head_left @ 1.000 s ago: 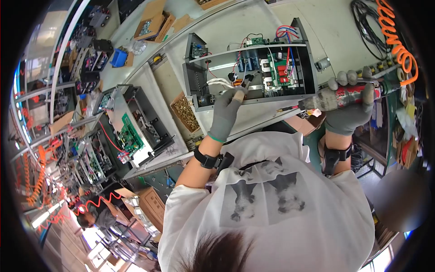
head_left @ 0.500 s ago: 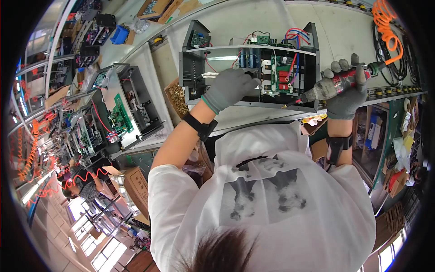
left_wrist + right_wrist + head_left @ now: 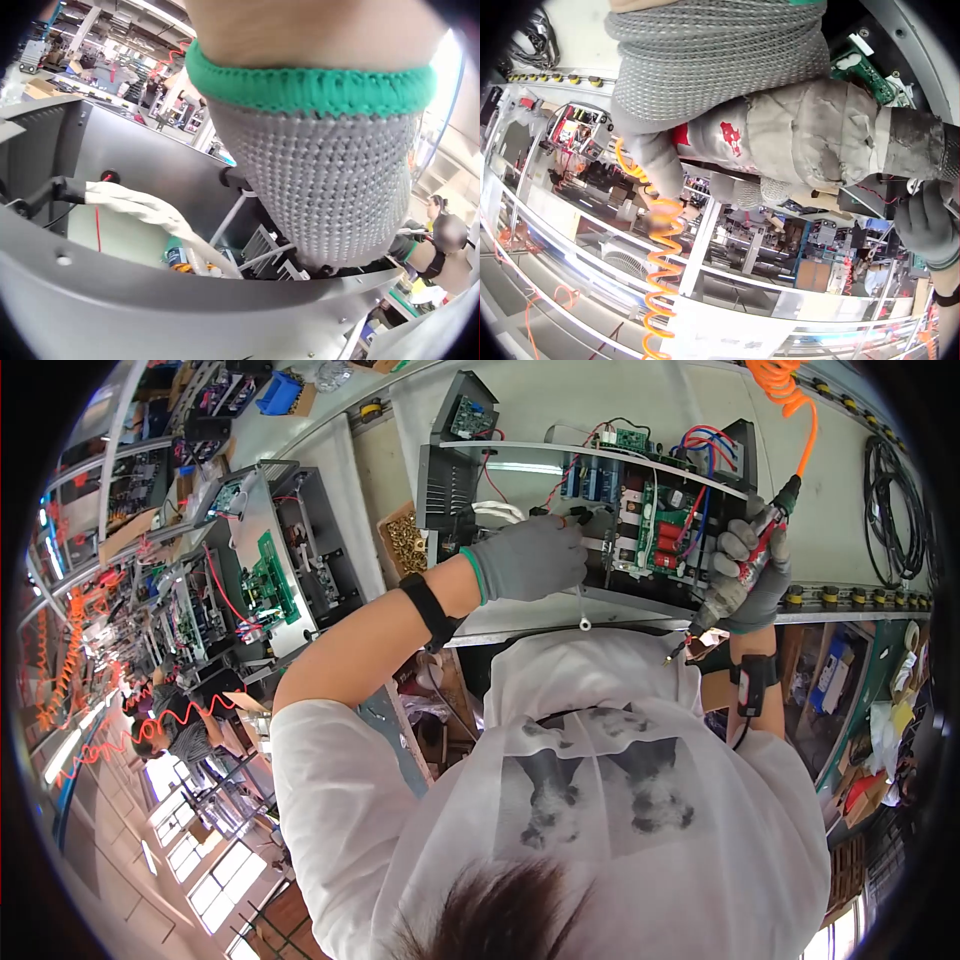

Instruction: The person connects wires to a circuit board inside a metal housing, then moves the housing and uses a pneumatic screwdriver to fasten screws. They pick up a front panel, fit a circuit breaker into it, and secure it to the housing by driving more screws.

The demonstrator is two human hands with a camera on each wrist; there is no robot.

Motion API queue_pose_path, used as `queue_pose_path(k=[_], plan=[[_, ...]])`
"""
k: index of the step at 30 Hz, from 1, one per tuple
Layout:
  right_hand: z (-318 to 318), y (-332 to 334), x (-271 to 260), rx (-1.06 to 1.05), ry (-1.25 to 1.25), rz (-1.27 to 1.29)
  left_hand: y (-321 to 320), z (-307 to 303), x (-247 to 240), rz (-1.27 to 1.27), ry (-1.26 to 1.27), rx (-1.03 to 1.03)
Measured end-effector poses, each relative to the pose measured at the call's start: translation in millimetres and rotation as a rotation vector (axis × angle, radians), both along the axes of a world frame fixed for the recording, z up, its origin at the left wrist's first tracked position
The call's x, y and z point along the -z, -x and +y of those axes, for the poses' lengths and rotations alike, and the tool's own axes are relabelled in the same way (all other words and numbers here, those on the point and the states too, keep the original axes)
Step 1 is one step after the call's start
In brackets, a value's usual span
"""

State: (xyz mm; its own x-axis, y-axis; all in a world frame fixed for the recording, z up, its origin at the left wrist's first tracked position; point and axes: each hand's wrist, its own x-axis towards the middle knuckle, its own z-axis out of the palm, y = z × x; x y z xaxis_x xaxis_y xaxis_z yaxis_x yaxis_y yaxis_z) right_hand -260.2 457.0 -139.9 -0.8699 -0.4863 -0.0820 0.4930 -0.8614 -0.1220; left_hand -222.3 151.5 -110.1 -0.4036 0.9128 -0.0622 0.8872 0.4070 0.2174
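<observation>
My gloved left hand (image 3: pixel 530 558) reaches over the front edge of a dark metal case (image 3: pixel 448 490), its fingers curled around a white wire. The ring terminal (image 3: pixel 585 624) on that wire's end hangs just below the hand. In the right wrist view, the same ring terminal (image 3: pixel 913 186) shows at the left fingertips. My gloved right hand (image 3: pixel 762 578) grips a power screwdriver (image 3: pixel 802 135) wrapped in worn tape, its bit pointing down in front of the case's right corner. Inside the case sit a green circuit board (image 3: pixel 650 530) with red parts and thick white cables (image 3: pixel 495 510).
An orange coiled air hose (image 3: pixel 795 400) runs up from the screwdriver. A box of brass fasteners (image 3: pixel 405 540) stands left of the case. Farther left is another opened case (image 3: pixel 310 550). Black cable (image 3: pixel 885 510) lies coiled at right.
The left hand has come out of the case toward its front edge, bringing the white wire with its ring terminal. The screwdriver has swung more upright, its bit now lower, in front of the case.
</observation>
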Motion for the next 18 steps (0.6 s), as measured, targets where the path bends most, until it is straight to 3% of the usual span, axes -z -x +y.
queue_pose_path(k=[2,3,5,8,10,11,12,13,15,18], plan=[[2,1,-1,-0.016,-0.022,0.007,4,15,1,-0.070,0.302,-0.120],[0,0,-7,-0.033,-0.034,0.011,4,20,-2,-0.075,0.295,-0.109],[-1,-2,-12,-0.029,-0.138,0.018,1,29,-12,-0.060,0.439,-0.421],[3,1,-18,-0.023,-0.236,0.009,17,41,-24,-0.146,0.654,-0.540],[1,-1,-27,-0.052,-0.374,0.012,17,44,-33,-0.156,0.666,-0.491],[1,0,-32,-0.056,-0.426,0.005,16,45,-39,-0.160,0.701,-0.364],[2,0,-34,-0.054,-0.422,0.000,14,46,-48,-0.166,0.734,-0.237],[1,1,-35,-0.073,-0.374,-0.007,10,40,-53,-0.174,0.738,-0.238],[1,2,-37,-0.090,-0.354,-0.028,3,24,-59,-0.149,0.419,-0.125],[0,2,-40,-0.109,-0.391,-0.022,-10,14,-58,-0.181,0.261,0.006]])
